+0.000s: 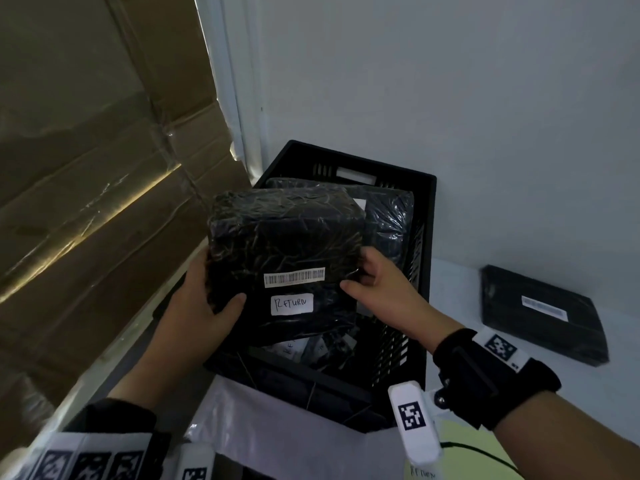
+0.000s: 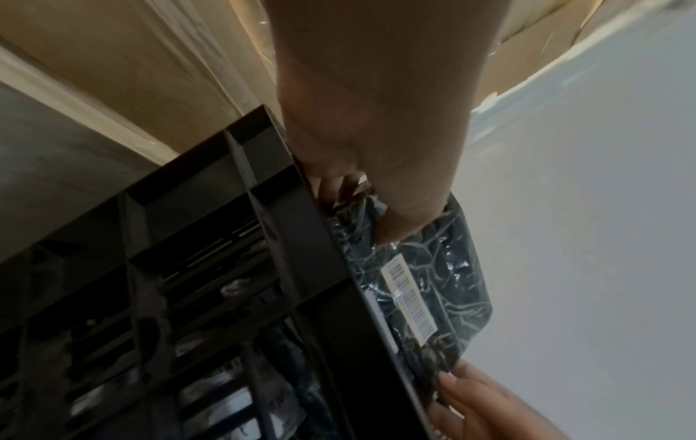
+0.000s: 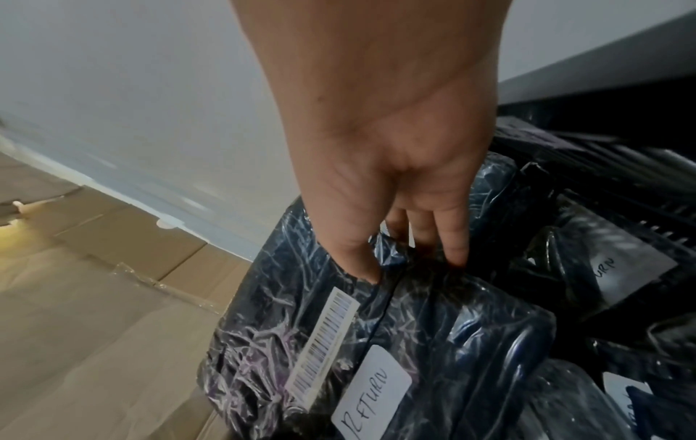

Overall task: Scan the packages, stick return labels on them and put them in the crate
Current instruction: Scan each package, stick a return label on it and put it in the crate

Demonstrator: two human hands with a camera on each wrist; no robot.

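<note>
A black plastic-wrapped package [image 1: 284,244] with a barcode strip [image 1: 294,277] and a white RETURN label [image 1: 292,304] hangs over the black crate [image 1: 420,271]. My left hand [image 1: 204,306] grips its left edge, thumb on top. On the opposite side my right hand [image 1: 367,275] holds the right edge, thumb on the top face and fingers curled under. The right wrist view shows the same package [image 3: 433,327], label [image 3: 373,390] and right hand [image 3: 399,184]. In the left wrist view the left hand [image 2: 376,134] holds the package [image 2: 444,285] beside the crate rim [image 2: 320,244]. Several labelled packages lie inside the crate.
Another black package [image 1: 540,313] with only a barcode lies on the white table right of the crate. Taped cardboard boxes [image 1: 86,168] stand close on the left. A white wall [image 1: 450,98] rises behind the crate. A yellow sheet of RETURN labels [image 1: 460,459] lies near the bottom right.
</note>
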